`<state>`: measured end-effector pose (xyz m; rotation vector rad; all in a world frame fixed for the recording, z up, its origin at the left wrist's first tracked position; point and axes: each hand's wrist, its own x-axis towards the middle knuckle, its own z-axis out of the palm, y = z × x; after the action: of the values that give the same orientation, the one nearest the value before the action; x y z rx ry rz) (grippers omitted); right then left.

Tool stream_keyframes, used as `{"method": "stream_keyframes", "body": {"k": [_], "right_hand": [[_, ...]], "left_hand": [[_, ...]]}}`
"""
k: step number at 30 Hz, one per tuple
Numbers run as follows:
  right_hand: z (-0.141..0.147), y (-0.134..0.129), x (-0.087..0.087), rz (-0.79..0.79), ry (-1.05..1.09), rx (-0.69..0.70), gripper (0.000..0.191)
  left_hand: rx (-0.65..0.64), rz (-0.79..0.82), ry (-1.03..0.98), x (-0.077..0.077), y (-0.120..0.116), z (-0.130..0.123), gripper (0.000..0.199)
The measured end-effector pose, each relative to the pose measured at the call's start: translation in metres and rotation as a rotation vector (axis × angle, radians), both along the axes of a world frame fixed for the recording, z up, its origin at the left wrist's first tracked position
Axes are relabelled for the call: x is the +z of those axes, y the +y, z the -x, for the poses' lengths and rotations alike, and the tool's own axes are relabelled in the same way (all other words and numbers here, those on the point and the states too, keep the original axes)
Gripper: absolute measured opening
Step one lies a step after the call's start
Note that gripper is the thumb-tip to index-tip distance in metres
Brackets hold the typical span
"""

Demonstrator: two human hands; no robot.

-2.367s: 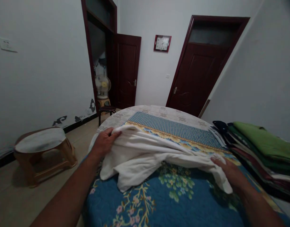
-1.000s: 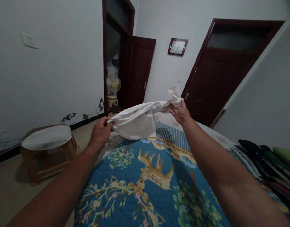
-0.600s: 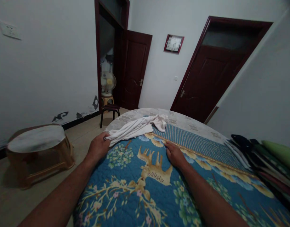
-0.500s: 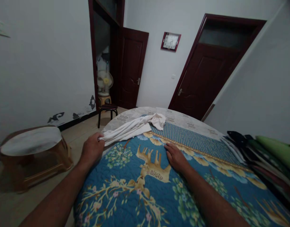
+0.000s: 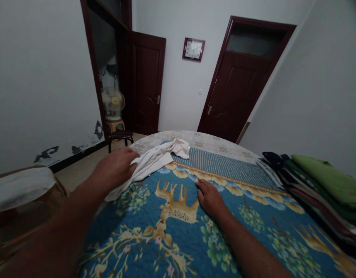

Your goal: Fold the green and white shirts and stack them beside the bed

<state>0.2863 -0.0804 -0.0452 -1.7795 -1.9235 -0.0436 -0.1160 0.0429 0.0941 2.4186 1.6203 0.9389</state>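
Observation:
A crumpled white cloth (image 5: 154, 157) lies across the far left part of a blue quilted cover (image 5: 178, 208) printed with deer and flowers. My left hand (image 5: 118, 166) is over the cloth's near left part, blurred; its fingers point right, and whether they grip any fabric cannot be made out. My right hand (image 5: 209, 196) rests on the cover beside the printed deer, fingers spread a little, holding nothing.
Folded clothes (image 5: 325, 181) are stacked at the table's right side. A patterned tablecloth (image 5: 206, 141) shows at the far edge. On the floor at left are a stool with a white top (image 5: 21, 187) and a dark stool (image 5: 120, 134); a fan (image 5: 112, 101) stands in the doorway.
My left hand has moved up and forward from the cloth's left end, which now hangs lower beside the cover. My right hand stays on the cover. The view has turned slightly right.

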Motion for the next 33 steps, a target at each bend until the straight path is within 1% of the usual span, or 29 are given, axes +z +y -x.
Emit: {"method": "stream_keyframes", "body": {"k": [1,2,3,4,6,8,10,12,14,16,18,20,21,23,24,26,28,29,30,31,32,33], "right_hand": [[0.0,0.0,0.0,0.0,-0.002,-0.001,0.045],[0.0,0.0,0.0,0.003,-0.003,-0.001,0.045],[0.0,0.0,0.0,0.006,-0.004,0.0,0.045],[-0.001,0.0,0.0,0.009,-0.001,0.002,0.045],[-0.003,0.001,-0.001,0.011,0.012,0.008,0.045],[-0.004,0.001,-0.002,0.009,0.031,0.009,0.045],[-0.005,0.002,-0.003,0.003,0.054,0.006,0.044],[-0.005,0.003,-0.003,-0.006,0.077,0.008,0.044],[-0.005,0.004,-0.003,-0.01,0.096,0.009,0.043],[-0.005,0.004,-0.003,-0.014,0.111,0.006,0.042],[-0.005,0.004,-0.003,-0.019,0.124,0.006,0.042],[-0.005,0.003,-0.004,-0.025,0.134,0.012,0.042],[-0.006,0.003,-0.004,-0.026,0.139,0.015,0.042],[-0.006,0.003,-0.006,-0.028,0.149,0.019,0.041],[-0.007,0.003,-0.006,-0.032,0.154,0.02,0.041],[-0.007,0.003,-0.008,-0.04,0.16,0.02,0.041],[-0.008,0.003,-0.009,-0.046,0.161,0.021,0.041],[-0.008,0.003,-0.009,-0.046,0.161,0.021,0.041],[-0.008,0.003,-0.009,-0.044,0.16,0.022,0.041],[-0.008,0.003,-0.009,-0.04,0.16,0.022,0.041],[-0.008,0.003,-0.008,-0.037,0.161,0.023,0.041],[-0.008,0.003,-0.008,-0.034,0.163,0.023,0.041]], "left_hand": [[-0.091,-0.057,0.111,0.008,0.015,-0.025,0.032],[-0.123,-0.101,0.175,0.013,0.032,-0.051,0.037],[-0.129,-0.125,0.212,0.016,0.049,-0.076,0.044],[-0.115,-0.11,0.242,0.015,0.067,-0.101,0.051],[-0.067,-0.04,0.267,0.006,0.102,-0.142,0.059],[-0.062,0.026,0.282,-0.007,0.13,-0.174,0.067],[-0.08,0.057,0.302,-0.021,0.152,-0.196,0.076],[-0.089,0.086,0.327,-0.031,0.17,-0.21,0.088],[-0.081,0.136,0.354,-0.037,0.185,-0.217,0.096],[-0.084,0.195,0.39,-0.041,0.196,-0.222,0.093],[-0.105,0.226,0.43,-0.046,0.2,-0.225,0.075],[-0.122,0.209,0.458,-0.051,0.196,-0.228,0.055],[-0.123,0.187,0.463,-0.054,0.191,-0.229,0.048],[-0.106,0.132,0.453,-0.054,0.18,-0.228,0.042],[-0.087,0.105,0.444,-0.051,0.177,-0.225,0.043],[-0.019,0.025,0.397,-0.036,0.177,-0.215,0.045],[0.094,-0.088,0.301,-0.013,0.189,-0.201,0.044],[0.169,-0.147,0.229,-0.002,0.198,-0.192,0.043],[0.238,-0.167,0.164,0.009,0.208,-0.183,0.043],[0.286,-0.153,0.104,0.016,0.217,-0.174,0.043],[0.304,-0.107,0.061,0.019,0.224,-0.165,0.044],[0.291,-0.042,0.041,0.018,0.23,-0.158,0.048]]}}
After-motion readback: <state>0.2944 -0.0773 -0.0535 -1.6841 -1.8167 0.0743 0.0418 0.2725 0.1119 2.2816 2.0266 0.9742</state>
